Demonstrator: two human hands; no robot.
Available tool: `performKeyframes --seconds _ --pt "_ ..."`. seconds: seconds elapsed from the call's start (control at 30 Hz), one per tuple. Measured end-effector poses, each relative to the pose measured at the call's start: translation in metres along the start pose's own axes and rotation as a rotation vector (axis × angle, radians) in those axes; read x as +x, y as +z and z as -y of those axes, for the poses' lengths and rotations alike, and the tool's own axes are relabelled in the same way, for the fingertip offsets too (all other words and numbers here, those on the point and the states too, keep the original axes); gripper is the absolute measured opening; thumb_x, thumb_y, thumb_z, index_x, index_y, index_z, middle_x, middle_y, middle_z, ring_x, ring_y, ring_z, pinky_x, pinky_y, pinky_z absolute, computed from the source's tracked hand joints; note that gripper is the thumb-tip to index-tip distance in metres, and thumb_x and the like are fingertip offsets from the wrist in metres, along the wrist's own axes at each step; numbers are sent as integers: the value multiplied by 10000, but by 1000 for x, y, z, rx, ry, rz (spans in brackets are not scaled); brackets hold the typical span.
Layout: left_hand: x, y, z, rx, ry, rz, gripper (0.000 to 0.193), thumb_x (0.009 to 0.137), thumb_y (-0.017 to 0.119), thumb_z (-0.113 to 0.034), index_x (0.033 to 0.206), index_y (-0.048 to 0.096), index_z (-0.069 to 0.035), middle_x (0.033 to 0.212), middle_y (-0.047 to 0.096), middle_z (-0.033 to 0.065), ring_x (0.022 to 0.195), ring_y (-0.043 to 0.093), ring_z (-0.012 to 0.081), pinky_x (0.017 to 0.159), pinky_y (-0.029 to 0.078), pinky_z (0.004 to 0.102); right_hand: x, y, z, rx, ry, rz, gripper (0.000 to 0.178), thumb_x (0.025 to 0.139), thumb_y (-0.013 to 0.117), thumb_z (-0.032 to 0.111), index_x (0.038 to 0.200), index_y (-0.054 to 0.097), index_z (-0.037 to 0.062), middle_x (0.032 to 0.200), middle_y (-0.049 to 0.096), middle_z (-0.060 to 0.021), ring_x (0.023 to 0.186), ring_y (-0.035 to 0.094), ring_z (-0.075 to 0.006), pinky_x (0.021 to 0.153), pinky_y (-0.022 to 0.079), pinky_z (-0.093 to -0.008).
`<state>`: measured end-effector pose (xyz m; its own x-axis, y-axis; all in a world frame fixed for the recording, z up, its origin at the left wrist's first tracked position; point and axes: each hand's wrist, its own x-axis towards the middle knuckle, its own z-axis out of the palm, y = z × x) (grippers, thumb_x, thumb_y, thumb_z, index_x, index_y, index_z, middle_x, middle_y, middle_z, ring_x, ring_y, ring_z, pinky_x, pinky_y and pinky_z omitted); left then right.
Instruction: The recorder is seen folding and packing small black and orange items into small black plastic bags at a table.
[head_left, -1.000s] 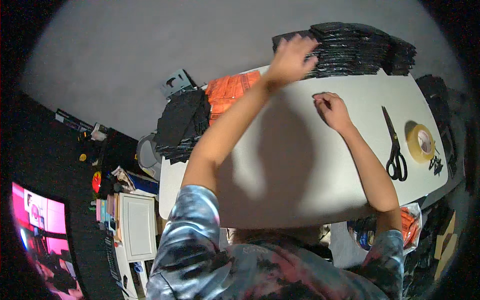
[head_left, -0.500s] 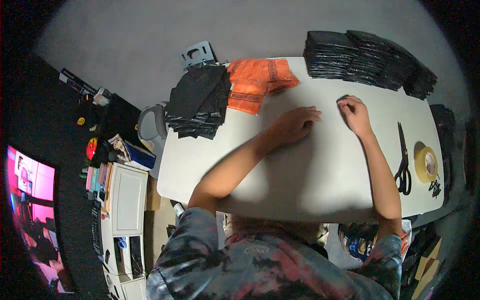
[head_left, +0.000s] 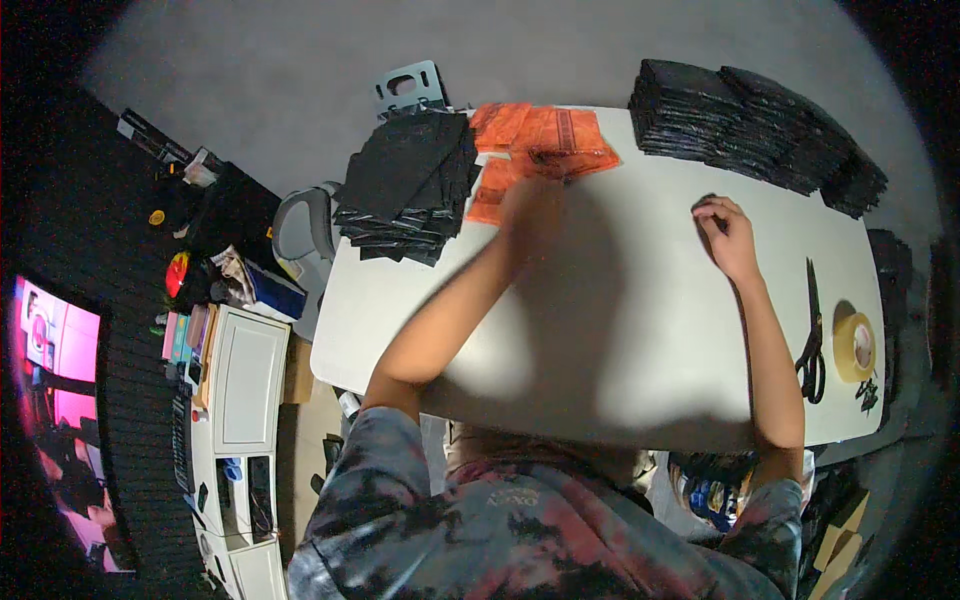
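Observation:
My left hand [head_left: 538,205] is over the near part of the orange plastic packets [head_left: 565,135] at the far left of the table. Motion smears its fingers, so I cannot see whether it grips or only touches a packet. A tall pile of flat black plastic packets [head_left: 405,170] lies just left of the orange ones. My right hand [head_left: 730,238] rests on the white table [head_left: 680,330], right of the middle. Its fingers are loosely curled, with the thumb apart from them, and nothing shows in it.
A long row of stacked black packets [head_left: 740,120] runs along the far right edge. Black scissors [head_left: 812,335], a roll of clear yellowish tape [head_left: 853,347] and small black bits [head_left: 867,393] lie at the right. Left of the table are a grey chair [head_left: 305,228] and a white cabinet [head_left: 247,380].
My left hand has moved left from the middle of the table onto the orange packets. My right hand stays in about the same place. The whole view has shifted slightly.

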<state>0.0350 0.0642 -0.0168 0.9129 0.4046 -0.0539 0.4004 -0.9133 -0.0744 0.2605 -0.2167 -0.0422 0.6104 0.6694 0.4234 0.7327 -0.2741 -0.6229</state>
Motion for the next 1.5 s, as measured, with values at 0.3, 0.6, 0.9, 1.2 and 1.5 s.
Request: performKeyframes --seconds 0.3,0.6,0.9,1.2,1.5 --pt "-18 -56 -50 -540 525 -198 250 949 643 -175 1157 769 -114 1035 755 176 957 719 385 883 563 511 2 -2 -9 -4 -65 -7 143 911 681 127 953 784 37 1098 731 -140 1077 663 -319 974 506 -380" --pt "-16 -20 -58 -453 759 -45 606 779 723 -30 1368 673 -166 1553 531 92 1385 508 391 1139 449 502 0 -4 -6 -39 -54 2 175 921 649 164 960 788 65 1097 736 -122 1079 659 -331 994 502 -419" --pt "-54 -35 -84 -265 826 -150 603 837 791 -277 1381 615 -83 1399 632 150 1225 607 419 998 516 531 0 -5 -8 -26 -58 23 161 920 658 140 968 788 60 1097 736 -118 1077 663 -333 994 505 -404" --pt "-40 -25 -92 -535 671 -257 698 939 699 -458 1430 533 9 1293 649 288 1219 621 429 1036 494 512 3 -5 -2 2 -26 33 160 921 659 134 964 785 46 1101 738 -123 1073 672 -328 992 509 -403" --pt "-36 10 -97 -304 700 -238 812 992 615 -453 1523 381 115 1619 319 329 1537 268 478 1198 272 642 0 -12 6 -60 -51 42 189 925 637 129 1010 783 43 1128 739 -138 1096 668 -345 1010 508 -420"
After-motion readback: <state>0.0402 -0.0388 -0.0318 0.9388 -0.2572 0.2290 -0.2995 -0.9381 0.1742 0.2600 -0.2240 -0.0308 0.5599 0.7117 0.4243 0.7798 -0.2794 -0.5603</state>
